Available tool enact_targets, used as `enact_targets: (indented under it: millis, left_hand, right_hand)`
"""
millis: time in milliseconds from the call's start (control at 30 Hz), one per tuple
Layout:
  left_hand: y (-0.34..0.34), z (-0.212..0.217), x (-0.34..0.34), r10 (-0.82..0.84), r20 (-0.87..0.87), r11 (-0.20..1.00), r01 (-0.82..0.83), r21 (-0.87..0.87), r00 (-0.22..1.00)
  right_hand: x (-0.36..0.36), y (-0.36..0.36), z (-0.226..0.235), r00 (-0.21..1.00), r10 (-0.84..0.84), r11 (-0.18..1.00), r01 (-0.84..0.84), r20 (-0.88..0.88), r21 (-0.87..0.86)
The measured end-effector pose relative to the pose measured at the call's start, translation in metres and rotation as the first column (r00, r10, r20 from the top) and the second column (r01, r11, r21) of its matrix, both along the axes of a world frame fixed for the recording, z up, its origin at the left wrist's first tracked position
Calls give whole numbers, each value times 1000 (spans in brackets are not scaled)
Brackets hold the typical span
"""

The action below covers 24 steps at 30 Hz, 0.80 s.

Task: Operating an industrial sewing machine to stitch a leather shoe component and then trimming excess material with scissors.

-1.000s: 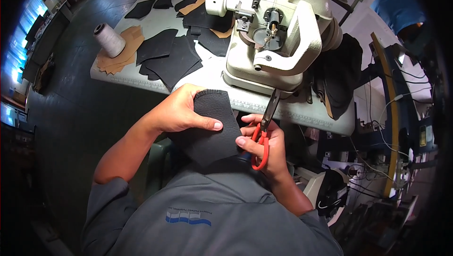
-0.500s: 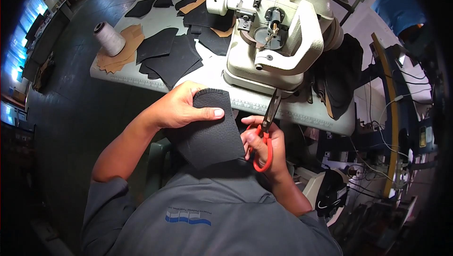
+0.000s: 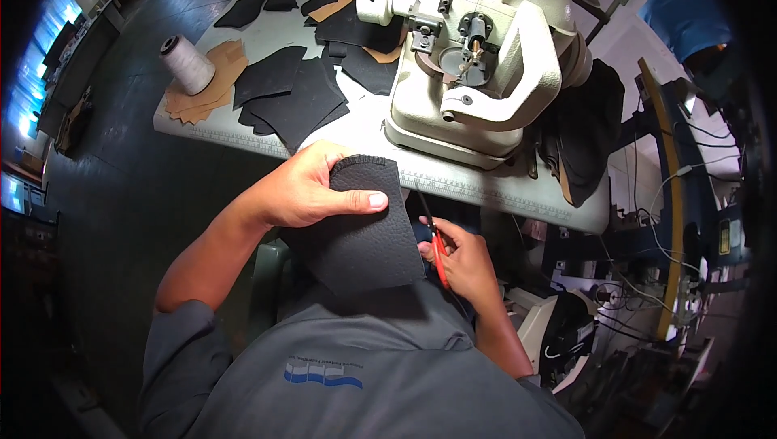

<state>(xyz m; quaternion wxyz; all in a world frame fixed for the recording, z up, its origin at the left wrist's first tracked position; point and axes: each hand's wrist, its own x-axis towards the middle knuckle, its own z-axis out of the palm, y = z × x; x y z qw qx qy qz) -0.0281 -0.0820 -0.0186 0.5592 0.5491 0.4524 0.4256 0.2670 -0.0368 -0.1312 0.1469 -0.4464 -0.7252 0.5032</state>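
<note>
My left hand [image 3: 312, 188] grips a black leather piece [image 3: 364, 241], its thumb lying on the grained face and the other fingers hidden behind. Overcast stitching runs along the curved upper edge of this piece. To its right, my right hand [image 3: 465, 261] holds scissors with red handles [image 3: 439, 253]. The scissors are seen edge-on, their dark blades pointing up and slightly left beside the leather's right edge. Whether the blades touch the leather I cannot tell.
A cream sewing machine [image 3: 461, 107] stands on the table [image 3: 259, 141] ahead. Black leather pieces [image 3: 303, 95] lie left of it, near a white thread cone [image 3: 188, 65] on tan pieces [image 3: 229, 67]. More black pieces [image 3: 587, 131] hang at the right. Cables [image 3: 672, 196] run by a metal frame.
My right hand has turned the scissors from showing both handle loops to edge-on, with the tips swinging left toward the leather. The left hand and the leather have barely shifted.
</note>
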Motion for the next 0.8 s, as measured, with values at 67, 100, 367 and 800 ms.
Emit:
enact_targets:
  millis: [67, 100, 367, 800]
  left_hand:
    - [-1, 6, 4, -10, -10, 999, 9, -36, 1000]
    - [-1, 5, 2, -11, -9, 999, 10, -37, 1000]
    - [0, 1, 6, -70, -6, 997, 70, 11, 998]
    - [-5, 12, 9, -74, -133, 997, 79, 26, 988]
  right_hand:
    - [1, -1, 1, 996, 3, 994, -13, -91, -109]
    - [0, -4, 6, 958, 20, 971, -87, -284, -224]
    - [-16, -10, 8, 792, 291, 922, -382, -537, -63]
    - [-19, -7, 23, 771, 364, 922, -378, -522, 85]
